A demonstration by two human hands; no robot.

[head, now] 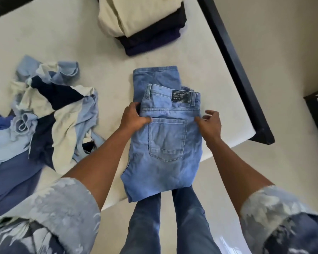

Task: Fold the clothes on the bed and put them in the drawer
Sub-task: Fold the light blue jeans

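Light blue jeans [165, 143] lie folded on the white bed [84, 43], back pocket and black waist label facing up, their lower end hanging over the bed's near edge. My left hand [133, 117] grips the jeans' left side, thumb on top near the pocket corner and fingers curled round the edge. My right hand [209, 122] rests at the jeans' right edge, thumb touching the denim and fingers loosely spread above it. A crumpled pile of unfolded clothes [44, 114], light blue, navy and cream, lies on the bed to the left.
A stack of folded clothes [145, 24], cream on top of dark navy, sits at the far side of the bed. The bed's dark frame [233, 61] runs along the right. Beige floor [283, 43] lies to the right. My legs in blue jeans stand at the bed's near edge.
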